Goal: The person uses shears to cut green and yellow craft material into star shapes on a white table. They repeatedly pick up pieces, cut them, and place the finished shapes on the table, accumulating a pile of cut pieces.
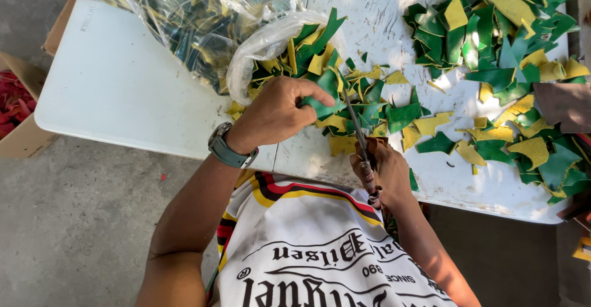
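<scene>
Right now a green scrap [320,100] is pinched tight in the left hand [277,113], held just above the white table [117,85] so it can be reached by the scissors [360,137], which are gripped in the right hand [385,171] beside it.

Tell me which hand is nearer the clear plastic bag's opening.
Left. The left hand sits just below the clear plastic bag mouth, gripping a green scrap. The right hand holds scissors nearer the table edge.

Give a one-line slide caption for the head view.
Left hand holds a green scrap while right hand works scissors at a white table.
</scene>
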`<state>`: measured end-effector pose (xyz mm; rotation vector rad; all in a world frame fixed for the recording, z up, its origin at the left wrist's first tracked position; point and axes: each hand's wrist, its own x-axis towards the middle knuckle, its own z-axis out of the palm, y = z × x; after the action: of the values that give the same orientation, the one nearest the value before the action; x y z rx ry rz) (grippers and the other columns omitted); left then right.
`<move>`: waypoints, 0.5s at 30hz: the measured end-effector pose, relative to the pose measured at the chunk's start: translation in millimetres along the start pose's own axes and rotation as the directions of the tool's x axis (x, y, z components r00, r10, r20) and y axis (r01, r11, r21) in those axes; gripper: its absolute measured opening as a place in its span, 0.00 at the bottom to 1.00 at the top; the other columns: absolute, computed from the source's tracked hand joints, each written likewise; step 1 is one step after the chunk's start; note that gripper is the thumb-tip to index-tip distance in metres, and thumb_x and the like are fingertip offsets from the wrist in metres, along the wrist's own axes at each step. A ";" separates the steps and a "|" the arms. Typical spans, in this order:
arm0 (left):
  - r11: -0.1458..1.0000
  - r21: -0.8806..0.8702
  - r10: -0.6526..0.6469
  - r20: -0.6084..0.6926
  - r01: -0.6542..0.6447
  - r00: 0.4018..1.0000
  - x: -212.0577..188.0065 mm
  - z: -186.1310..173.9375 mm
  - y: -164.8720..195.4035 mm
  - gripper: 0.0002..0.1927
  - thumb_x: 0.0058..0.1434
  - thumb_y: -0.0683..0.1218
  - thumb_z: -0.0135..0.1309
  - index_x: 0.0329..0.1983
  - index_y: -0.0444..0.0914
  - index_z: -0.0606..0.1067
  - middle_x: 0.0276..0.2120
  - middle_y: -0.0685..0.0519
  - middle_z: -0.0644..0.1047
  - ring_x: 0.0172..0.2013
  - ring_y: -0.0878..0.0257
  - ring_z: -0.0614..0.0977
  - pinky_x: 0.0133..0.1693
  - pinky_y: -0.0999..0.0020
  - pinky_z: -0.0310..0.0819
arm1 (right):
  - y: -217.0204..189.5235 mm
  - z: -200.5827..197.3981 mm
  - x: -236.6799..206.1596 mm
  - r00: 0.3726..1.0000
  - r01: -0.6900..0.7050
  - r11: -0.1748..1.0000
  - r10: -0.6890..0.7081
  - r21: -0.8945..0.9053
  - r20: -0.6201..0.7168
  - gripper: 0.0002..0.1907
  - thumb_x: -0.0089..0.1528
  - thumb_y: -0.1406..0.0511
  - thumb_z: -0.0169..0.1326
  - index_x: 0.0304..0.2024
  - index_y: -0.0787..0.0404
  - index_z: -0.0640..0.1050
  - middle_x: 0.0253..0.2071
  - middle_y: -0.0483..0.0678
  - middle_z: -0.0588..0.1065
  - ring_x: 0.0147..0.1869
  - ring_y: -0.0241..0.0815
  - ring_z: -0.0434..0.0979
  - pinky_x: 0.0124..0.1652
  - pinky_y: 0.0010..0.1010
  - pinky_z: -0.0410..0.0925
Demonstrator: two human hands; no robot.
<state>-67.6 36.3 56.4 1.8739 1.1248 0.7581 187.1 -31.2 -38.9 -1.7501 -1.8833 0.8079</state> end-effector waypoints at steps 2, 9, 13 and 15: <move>0.999 0.042 0.019 0.062 -0.022 0.998 2.2 3.1 2.2 0.15 0.54 0.39 0.53 0.42 0.36 0.84 0.23 0.51 0.81 0.18 0.71 0.71 0.22 0.71 0.64 | 0.2 0.0 1.3 1.000 0.013 0.999 -0.013 -0.049 -0.002 0.16 0.56 0.55 0.56 0.34 0.61 0.77 0.32 0.55 0.76 0.37 0.59 0.76 0.39 0.45 0.68; 0.996 0.001 0.086 0.102 -0.087 0.991 3.4 10.0 -1.0 0.15 0.53 0.39 0.52 0.42 0.37 0.84 0.27 0.51 0.82 0.23 0.68 0.76 0.29 0.69 0.71 | 9.8 7.2 4.7 0.981 0.018 0.937 -0.084 0.348 0.175 0.13 0.56 0.58 0.50 0.33 0.61 0.74 0.30 0.52 0.73 0.33 0.51 0.72 0.38 0.38 0.69; 0.996 0.052 -0.074 0.153 0.067 0.985 2.3 8.0 -3.3 0.16 0.52 0.39 0.52 0.42 0.38 0.84 0.25 0.46 0.82 0.22 0.59 0.75 0.27 0.65 0.69 | 11.7 6.0 0.1 0.988 0.045 0.975 -0.075 0.217 0.133 0.12 0.53 0.60 0.51 0.33 0.61 0.76 0.28 0.48 0.74 0.33 0.44 0.74 0.38 0.33 0.69; 0.990 -0.016 0.140 0.164 -0.139 0.976 0.8 16.7 -3.9 0.14 0.53 0.39 0.52 0.41 0.37 0.84 0.33 0.48 0.84 0.30 0.63 0.82 0.35 0.69 0.76 | 13.5 5.4 -3.4 0.986 0.049 0.964 -0.088 0.260 0.141 0.11 0.55 0.62 0.50 0.34 0.62 0.75 0.29 0.48 0.73 0.33 0.43 0.72 0.38 0.33 0.68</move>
<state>-55.5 32.6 44.8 1.9883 0.8948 0.6675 193.6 -34.9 -51.8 -1.4943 -1.8279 1.1300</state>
